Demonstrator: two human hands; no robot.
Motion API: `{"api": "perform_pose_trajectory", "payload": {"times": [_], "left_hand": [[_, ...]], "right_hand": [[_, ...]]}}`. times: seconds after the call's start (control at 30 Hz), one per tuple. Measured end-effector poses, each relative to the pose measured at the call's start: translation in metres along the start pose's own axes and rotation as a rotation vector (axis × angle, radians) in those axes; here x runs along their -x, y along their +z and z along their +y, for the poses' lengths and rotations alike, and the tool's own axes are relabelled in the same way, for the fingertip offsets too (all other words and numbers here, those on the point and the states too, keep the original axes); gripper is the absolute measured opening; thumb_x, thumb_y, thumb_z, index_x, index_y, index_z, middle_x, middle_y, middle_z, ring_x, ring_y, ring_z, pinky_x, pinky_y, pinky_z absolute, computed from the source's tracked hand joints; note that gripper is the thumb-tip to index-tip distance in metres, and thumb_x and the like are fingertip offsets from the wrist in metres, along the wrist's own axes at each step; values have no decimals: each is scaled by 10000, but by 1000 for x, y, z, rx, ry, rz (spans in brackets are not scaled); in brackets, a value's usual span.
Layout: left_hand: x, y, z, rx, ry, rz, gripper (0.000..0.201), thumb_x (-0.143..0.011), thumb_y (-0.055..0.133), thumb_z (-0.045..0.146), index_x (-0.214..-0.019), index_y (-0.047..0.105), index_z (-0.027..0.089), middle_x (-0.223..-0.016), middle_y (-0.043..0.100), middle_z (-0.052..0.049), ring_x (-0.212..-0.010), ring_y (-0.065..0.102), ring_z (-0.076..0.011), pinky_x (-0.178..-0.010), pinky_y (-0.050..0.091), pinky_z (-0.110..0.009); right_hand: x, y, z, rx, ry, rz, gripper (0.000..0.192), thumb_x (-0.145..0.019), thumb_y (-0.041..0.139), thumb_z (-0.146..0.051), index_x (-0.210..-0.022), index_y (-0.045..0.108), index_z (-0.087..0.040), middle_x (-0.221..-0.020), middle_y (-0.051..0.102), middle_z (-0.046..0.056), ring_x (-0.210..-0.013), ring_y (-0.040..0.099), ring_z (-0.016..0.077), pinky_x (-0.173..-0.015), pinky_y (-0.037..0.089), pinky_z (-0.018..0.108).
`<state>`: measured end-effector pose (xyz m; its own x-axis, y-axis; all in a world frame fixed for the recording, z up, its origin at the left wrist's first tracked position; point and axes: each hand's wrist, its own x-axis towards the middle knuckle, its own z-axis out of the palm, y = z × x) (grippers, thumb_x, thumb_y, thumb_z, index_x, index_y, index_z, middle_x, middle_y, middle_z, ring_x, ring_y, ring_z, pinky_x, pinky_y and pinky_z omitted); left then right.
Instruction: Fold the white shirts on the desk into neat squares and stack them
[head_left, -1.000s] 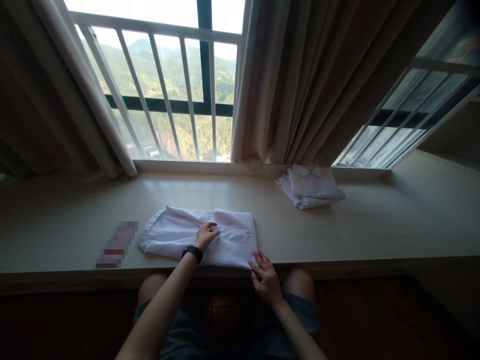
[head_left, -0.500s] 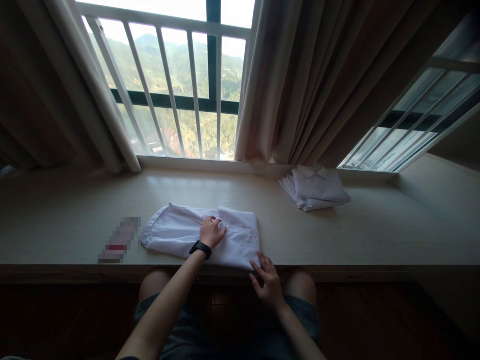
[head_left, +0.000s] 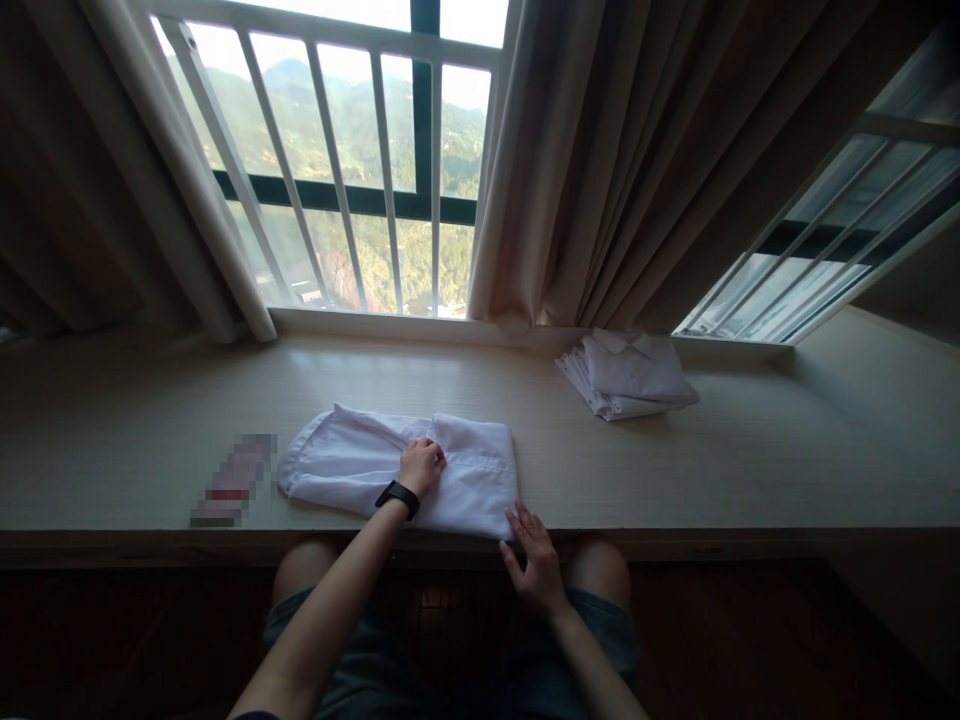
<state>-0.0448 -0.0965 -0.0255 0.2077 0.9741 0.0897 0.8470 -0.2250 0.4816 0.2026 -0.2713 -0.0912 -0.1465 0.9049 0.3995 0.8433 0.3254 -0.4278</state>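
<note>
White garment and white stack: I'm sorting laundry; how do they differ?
The garment lies long and flat, nearer the camera; the stack is compact, layered and farther back. The left hand is on the garment; neither hand touches the stack. Both are white cloth.

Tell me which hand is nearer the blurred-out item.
Left: the left hand is right of the blurred-out item, at the white garment; the right hand is farther right, by the garment's corner.
</note>
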Motion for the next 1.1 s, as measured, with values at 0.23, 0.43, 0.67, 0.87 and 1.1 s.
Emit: {"api": "perform_pose_trajectory", "payload": {"times": [0.23,0.43,0.67,0.87,1.1], "left_hand": [[34,5,22,-36,139,112,393,-965,458,319,-1316,628,272,-1519,468,-78,-1482,245,-326,-1216,124,-537],[61,35,22,-82,225,7,506,-1001,374,431,-1487,463,322,-1574,411,-52,-1514,215,-324,-1222,14,-585],[63,44,10,-132,199,78,617,-1001,343,442,-1555,344,170,-1623,291,-122,-1536,156,-285,-1247,2,-519],[68,39,-6,-153,95,105,676,-981,369,502,-1552,344,141,-1618,288,-145,-1530,173,-312,-1243,33,-549],[85,39,1,-132,91,59,674,-985,358,517,-1554,341,156,-1609,320,-133,-1512,238,-309,-1229,192,-501]], "right_hand": [[0,3,0,9,35,18,534,-973,487,-359,-1497,460,-261,-1589,354,61,-1442,395,270,-1166,390,496],[-70,12,-25,108,103,73,494,-1004,375,-302,-1465,513,-186,-1584,367,64,-1519,209,287,-1207,299,514],[-134,46,-32,179,73,-124,514,-1003,419,-370,-1516,416,-343,-1616,303,27,-1533,122,330,-1199,116,648],[-125,62,-22,193,87,-159,512,-1009,398,-448,-1513,415,-359,-1619,301,28,-1528,145,330,-1196,100,645],[-125,44,3,198,-6,-271,498,-1007,409,-455,-1501,422,-395,-1613,310,2,-1507,191,374,-1157,136,698]]}}
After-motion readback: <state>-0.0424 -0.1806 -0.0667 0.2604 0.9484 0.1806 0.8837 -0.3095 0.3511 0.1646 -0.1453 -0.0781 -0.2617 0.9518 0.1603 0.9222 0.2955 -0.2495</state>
